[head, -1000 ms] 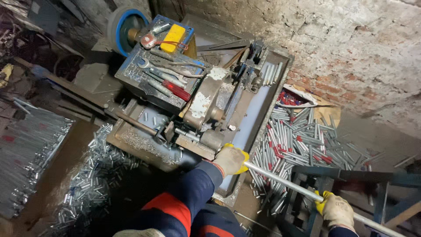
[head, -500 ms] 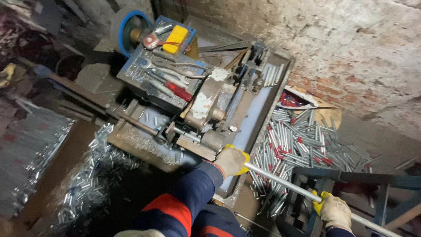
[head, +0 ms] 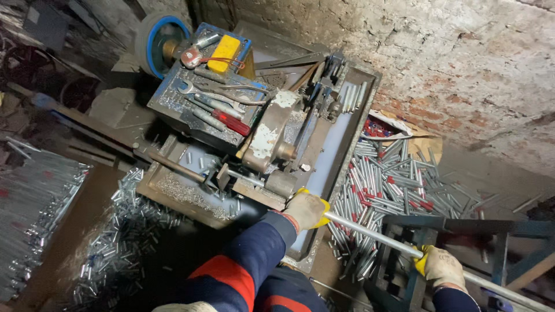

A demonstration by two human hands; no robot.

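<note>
A long silver metal tube [head: 370, 232] runs from the lower right up into a worn cutting machine [head: 272, 138]. My left hand [head: 305, 209], in a yellow and white glove, grips the tube close to the machine's clamp. My right hand [head: 440, 267], gloved the same way, holds the tube further back near a dark metal stand [head: 404, 271]. Both sleeves are dark blue with an orange band. The machine sits in a shallow metal tray [head: 341, 144].
Wrenches and a red-handled tool [head: 230, 121] lie on the machine's blue top beside a yellow block [head: 222, 53]. Cut tube pieces pile to the right [head: 393, 185] and lower left [head: 124, 231]. A brick wall [head: 462, 75] stands behind. Long tubes lie at far left [head: 34, 208].
My right hand has slid slightly back along the tube toward the lower right. My left hand stays at the machine end of the tube.
</note>
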